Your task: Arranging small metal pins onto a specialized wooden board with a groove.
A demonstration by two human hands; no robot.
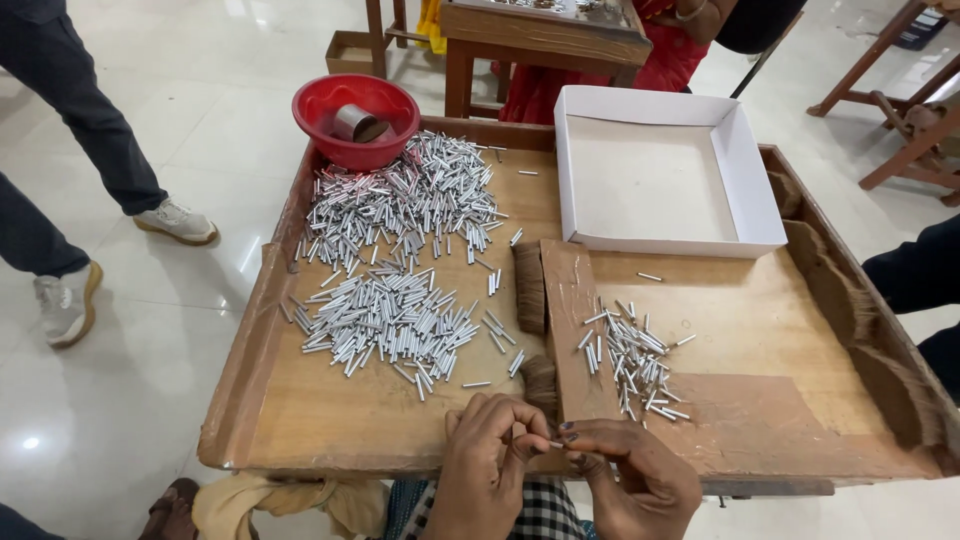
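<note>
White shallow box (760,215) sits empty at back — both hands' fingers (520,432) pinch one thin metal tube (556,444).

**Bare Hands, Checked Cloth**

Both hands are bare: no gloves, rings or bands that I can see. The left hand (487,462) has short, plain nails; the right hand (632,482) shows dark polish on at least two fingernails. No sleeves reach the wrists. Below the hands sits black-and-white checked fabric (545,512), with a teal garment edge beside it.
</note>
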